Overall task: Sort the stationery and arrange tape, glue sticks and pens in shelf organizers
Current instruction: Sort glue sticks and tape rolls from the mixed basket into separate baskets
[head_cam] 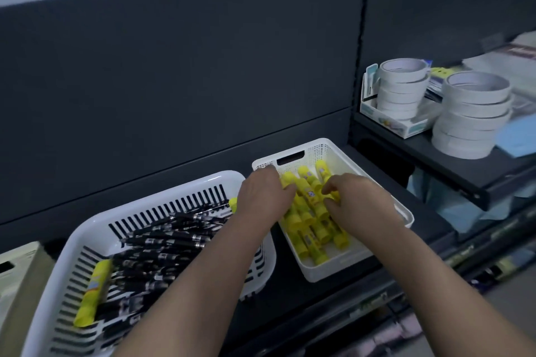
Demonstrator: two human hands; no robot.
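Both hands are inside the small white mesh tray (316,151), which sits on the dark shelf (429,211) twd its right end, long side angled. Tray holds a pile of yellow glue sticks (311,229), lying flat, roughly parallel, overlapping. Left hand (265,194) is palm down at the tray's rear-left corner, fingers together and curled over the stick ends; whether it grips one, cannot tell. Right hand (358,200) is over the tray's right side, thumb and forefinger pinching the end of one stick (333,195), other fingers bent.

Large white slotted basket (162,197) is just left of the tray, on same shelf, w/ black pens (162,243) heaped inside. One glue stick (92,293) lies at its front-left wall; another yellow tip (233,203) shows at the rear-right rim, behind left wrist.

Upper shelf at right: two stacks of white tape rolls (472,113), the left stack (401,90) in a small cardboard display box (406,127)
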